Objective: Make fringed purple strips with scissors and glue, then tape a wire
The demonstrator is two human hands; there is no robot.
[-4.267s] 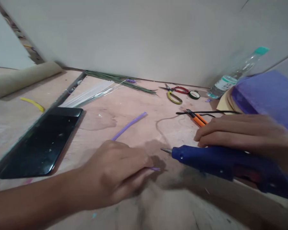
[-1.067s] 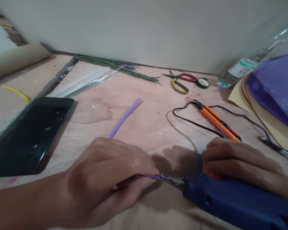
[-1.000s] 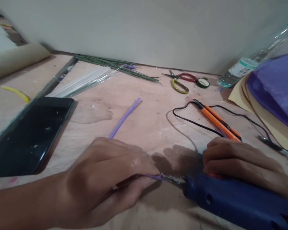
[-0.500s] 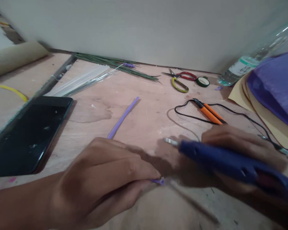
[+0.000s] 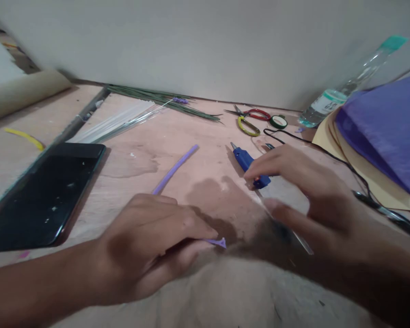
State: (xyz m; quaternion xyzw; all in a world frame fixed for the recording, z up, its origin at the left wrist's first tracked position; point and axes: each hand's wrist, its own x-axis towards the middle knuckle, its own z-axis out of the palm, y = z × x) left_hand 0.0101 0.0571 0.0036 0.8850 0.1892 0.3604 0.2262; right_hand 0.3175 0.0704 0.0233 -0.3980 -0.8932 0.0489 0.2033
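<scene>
My left hand [image 5: 157, 246] is closed, with a thin purple strip [image 5: 220, 242] pinched between thumb and fingers, its folded-looking tip sticking out to the right. A longer purple piece [image 5: 176, 168] runs out beyond the knuckles; whether both are one strip is hidden by the hand. My right hand [image 5: 314, 200] has its fingers apart over a blue glue gun [image 5: 243, 159] lying on the table. The index fingertip is at the gun's back end; I cannot tell whether it touches. A clear glue stick [image 5: 304, 243] trails from the gun, partly under the hand.
A black phone [image 5: 48, 196] lies at left, near a yellow strip [image 5: 24, 135]. Toward the wall are green stems [image 5: 164, 100], clear and white sticks [image 5: 118, 120], scissors [image 5: 248, 125] and green tape [image 5: 278, 121]. A water bottle [image 5: 328, 105], purple sheets [image 5: 386, 127] and a pen [image 5: 389, 214] are at right.
The glue gun went from my right hand onto the table, nozzle pointing away, and the fingers have spread. My left hand still pinches the purple strip. The orange cutter is now mostly covered.
</scene>
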